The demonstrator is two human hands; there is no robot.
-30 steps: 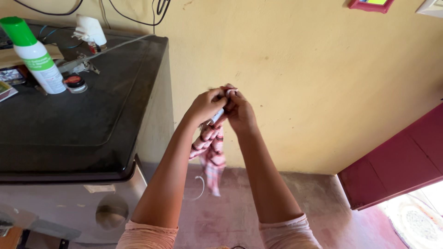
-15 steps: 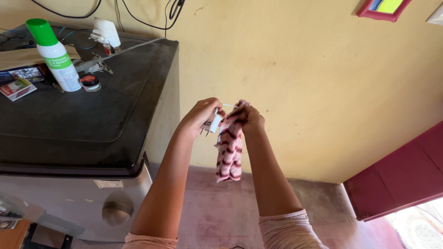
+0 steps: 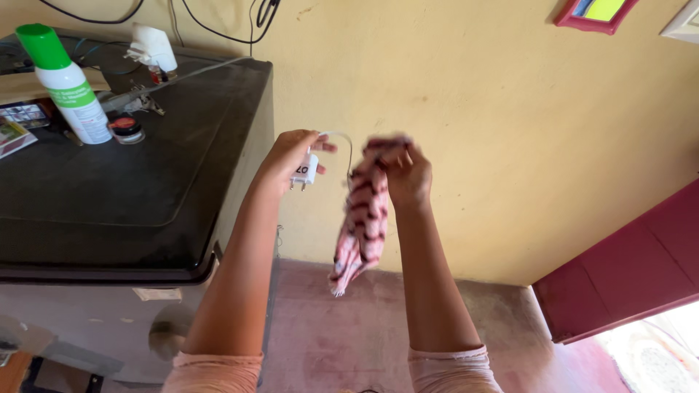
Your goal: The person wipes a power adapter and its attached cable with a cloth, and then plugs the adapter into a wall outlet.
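Your left hand [image 3: 285,156] gripped a white charger plug [image 3: 305,172] while, just right, your right hand [image 3: 408,171] pinched a hanging striped cloth [image 3: 362,218].

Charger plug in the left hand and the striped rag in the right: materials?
Charger plug: looks like hard white plastic, smooth and slightly glossy, with short metal prongs under it and a thin white cable. Cloth: seems a thin woven fabric, probably cotton, pink with dark stripes; it hangs limp and folded from the right hand. The left hand pinches the plug.

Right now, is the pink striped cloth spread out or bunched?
Bunched: the pink striped cloth hangs in a narrow gathered strip from the right hand, its lower end dangling free.
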